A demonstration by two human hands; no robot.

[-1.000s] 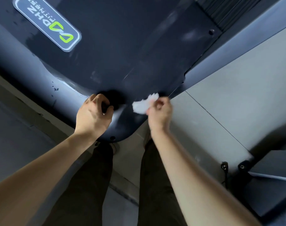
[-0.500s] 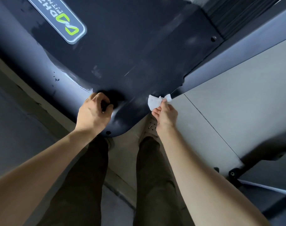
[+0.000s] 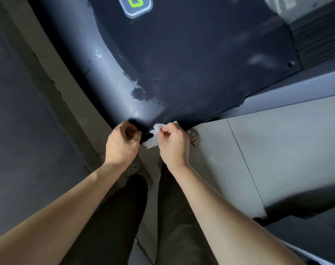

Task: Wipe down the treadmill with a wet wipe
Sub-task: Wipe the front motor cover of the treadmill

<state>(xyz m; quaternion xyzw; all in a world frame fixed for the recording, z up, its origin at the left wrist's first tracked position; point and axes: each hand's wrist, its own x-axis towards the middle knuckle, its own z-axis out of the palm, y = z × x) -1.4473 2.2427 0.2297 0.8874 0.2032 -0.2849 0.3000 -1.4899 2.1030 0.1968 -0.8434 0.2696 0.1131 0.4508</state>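
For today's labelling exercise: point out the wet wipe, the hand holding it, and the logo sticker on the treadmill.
wet wipe (image 3: 152, 143): head view, lower white flap.
right hand (image 3: 173, 143): head view, back of the hand.
logo sticker (image 3: 137, 4): head view, green emblem.

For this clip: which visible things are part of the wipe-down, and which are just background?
In the job:
- wet wipe, pinched in the right hand
- treadmill, dark cover with scuffed grey edge
- left hand, fingers curled at the cover's edge

Background:
- logo badge on the cover
- pale floor tiles
- person's shoe
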